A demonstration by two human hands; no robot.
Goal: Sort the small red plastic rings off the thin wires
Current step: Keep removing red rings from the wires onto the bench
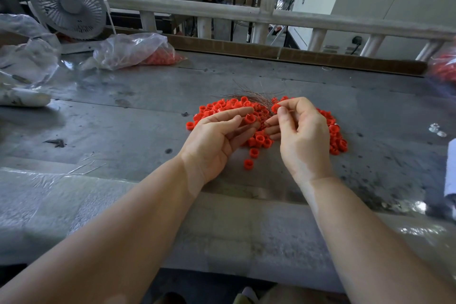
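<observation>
- Nearest: two bare forearms reach fwd over a grey metal desk (128,116); clear plastic film lies along the desk's near edge.
- Left hand (217,138), palm up, fingers nearly straight & relaxed. One red ring (250,119) sits at its fingertips; no firm grip shown, more a cradle than a pinch.
- Right hand (299,131), fingers curled, thumb & forefinger pinching a second ring (275,107) at the tips. Looks threaded on a wire, but too fine to be sure.
- Step in hand, as I judge it: pulling one ring free of a wire. Next move prob. needs the left hand to steady the wire while the right slides the ring off the end, then drops it on the heap.
- Under & just beyond the hands: heap of loose red rings (338,138), a few strays nearer the person.
- At the heap's far edge: tangle of thin wires (251,96), partly over the rings. Could snag fingers or drag rings along.
- Further left: clear bag with red rings (138,50), crumpled empty plastic beside it, well apart from the work.
- Far left: white fan (67,6). Behind: pale railing, workshop machines, blurred.
</observation>
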